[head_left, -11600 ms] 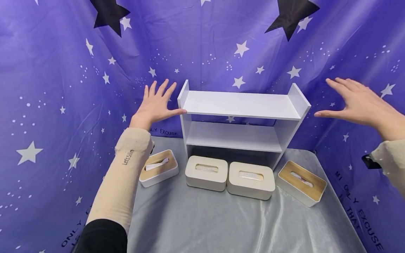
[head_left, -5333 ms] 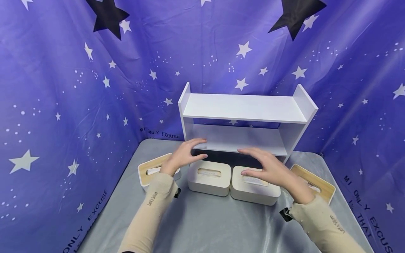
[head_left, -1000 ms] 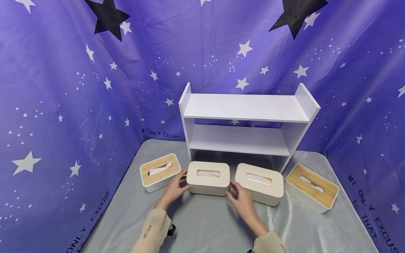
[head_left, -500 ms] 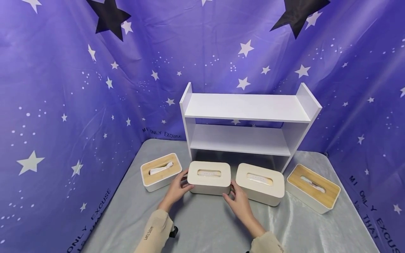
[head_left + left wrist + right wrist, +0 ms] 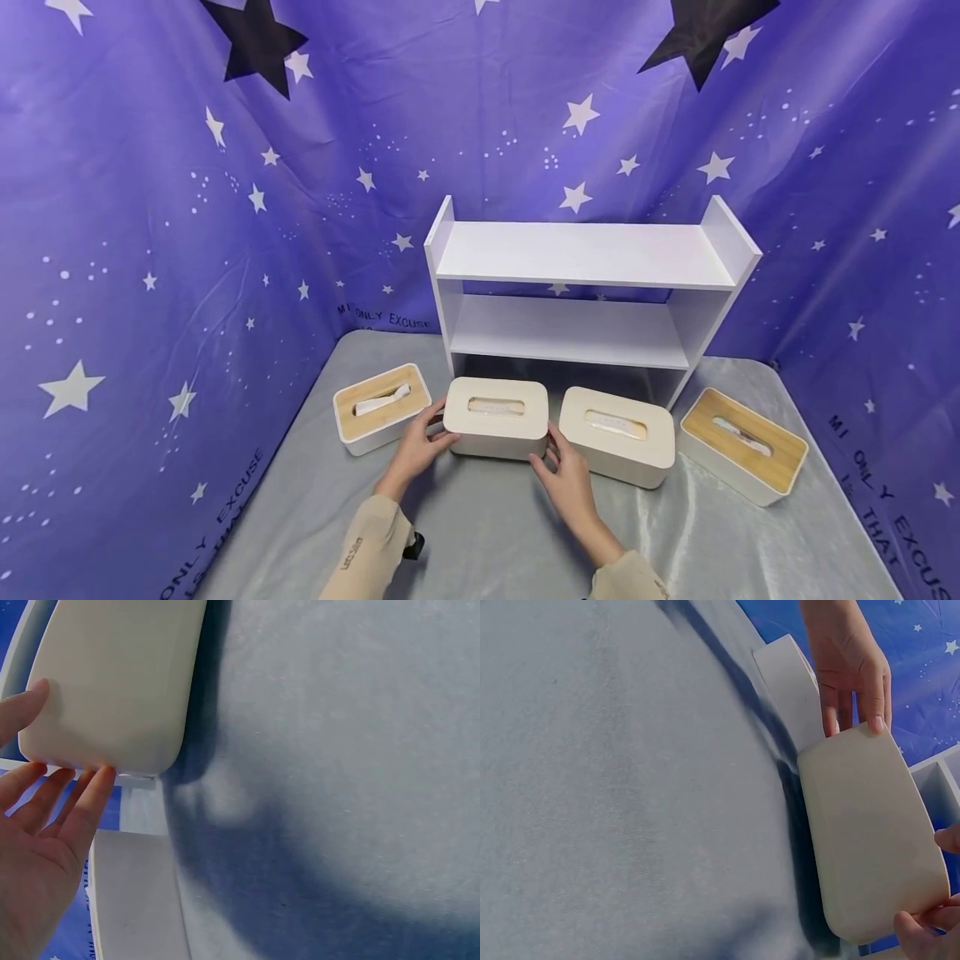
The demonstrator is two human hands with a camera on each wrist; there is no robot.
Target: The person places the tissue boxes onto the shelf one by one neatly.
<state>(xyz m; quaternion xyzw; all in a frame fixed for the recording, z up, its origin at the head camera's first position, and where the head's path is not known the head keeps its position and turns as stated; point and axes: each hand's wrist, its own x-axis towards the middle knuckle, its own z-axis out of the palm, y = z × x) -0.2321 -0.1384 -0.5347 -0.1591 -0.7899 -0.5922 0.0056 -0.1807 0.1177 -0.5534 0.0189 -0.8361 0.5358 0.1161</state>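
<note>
A person's two arms in rolled beige sleeves (image 5: 367, 542) reached in from the near edge, forearms angled toward each other. The left hand (image 5: 416, 450) and the right hand (image 5: 572, 482) held a cream tissue box (image 5: 497, 443) between them, one at each short end. The left hand had its thumb on the near left corner and its fingers bent against the left end, pinching it. The right hand did likewise on the right, its thumb at the near side and its fingers in the narrow space before the next box. The held box was just left of centre, slot side up, near the foot of a white shelf unit (image 5: 585, 250); whether its base touched the counter (image 5: 487, 533), draped in shiny grey cloth, could not be told. Pale tissue packing showed inside its oval slot.

Just right of it sat a second cream box (image 5: 618, 454), turned at a slight angle, with whitish packing visible in its slot. At the far left stood a white box with a bamboo lid (image 5: 397, 408), a white tissue poking up through the slot. At the far right a matching bamboo-topped box (image 5: 776, 467) lay slanted, a printed wrapper showing within. Behind everything hung a purple curtain (image 5: 495, 83) patterned with white and black stars.
</note>
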